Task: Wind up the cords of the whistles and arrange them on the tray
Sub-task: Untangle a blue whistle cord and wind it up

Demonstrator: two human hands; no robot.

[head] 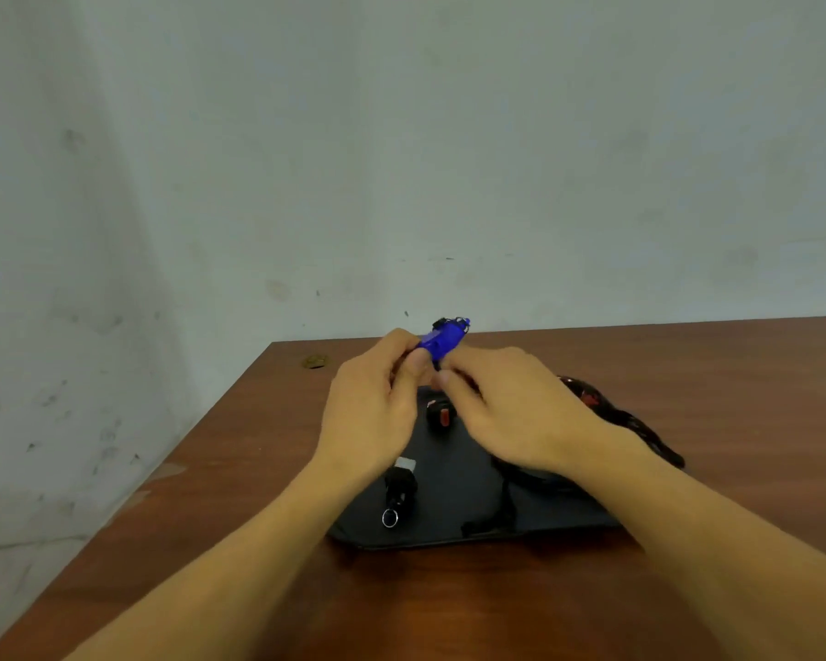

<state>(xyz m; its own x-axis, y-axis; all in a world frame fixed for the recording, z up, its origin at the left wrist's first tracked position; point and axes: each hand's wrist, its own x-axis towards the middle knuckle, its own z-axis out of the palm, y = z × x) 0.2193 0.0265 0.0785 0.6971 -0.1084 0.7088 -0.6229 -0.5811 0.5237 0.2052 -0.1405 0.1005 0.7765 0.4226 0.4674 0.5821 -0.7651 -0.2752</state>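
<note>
A blue whistle (442, 340) with a dark cord bunched at its far end is raised above the black tray (454, 474). My left hand (377, 403) pinches its near end between thumb and fingers. My right hand (511, 407) meets it from the right, fingers curled at the whistle's underside; its grip is partly hidden. On the tray lie a black whistle with a grey mouthpiece and a metal ring (399, 489) and a small black-and-red whistle (440, 415). A loose black cord (506, 498) trails across the tray's right part under my right wrist.
The tray sits on a brown wooden table (239, 469) against a pale wall. A red-and-black whistle with its cord (625, 422) lies on the table beyond my right wrist. The table's left edge runs diagonally, with a small hole (315, 361) near the far left corner.
</note>
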